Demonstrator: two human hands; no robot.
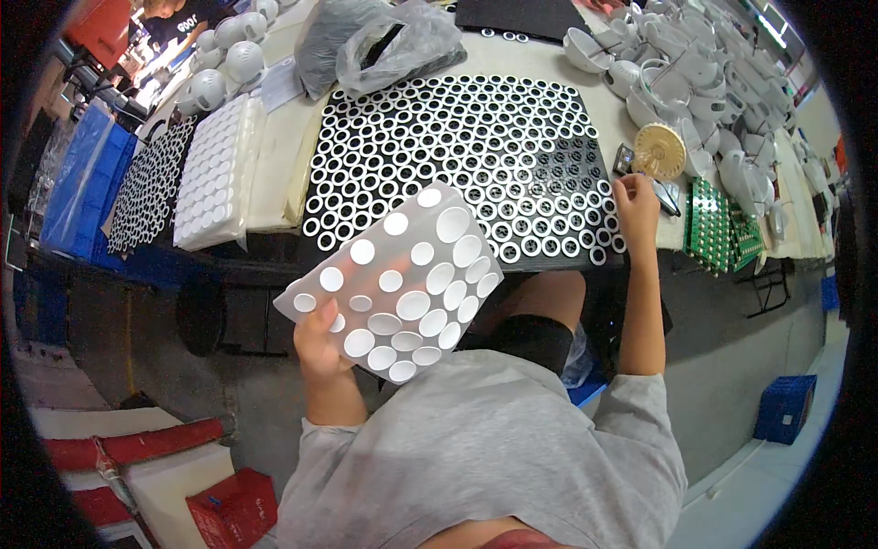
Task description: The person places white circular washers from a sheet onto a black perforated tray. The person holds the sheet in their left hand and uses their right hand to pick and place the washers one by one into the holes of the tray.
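While left fingers (321, 317) hold its edge: plastic sheet (362, 277), white discs (412, 306) beyond them
Right fingers (626, 187): curled beside rings (430, 151), grip unclear

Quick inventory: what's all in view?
Translucent sheet: one, whitish, centre
Discs: many, white, on sheet
Rings: many, white, mid-table and left
Disc-filled tray: one, white, left
Plastic bags: at least two, grey and clear, back
Plastic housings: many, whitish, back corners
Ribbed wheel: one, cream, right
Circuit boards: two or more, green, right
Crates: at least three, blue and red, both sides
Co-worker: one, dark top, upper left
Left hand: one, bare, gripping sheet
Right hand: one, bare, beside rings
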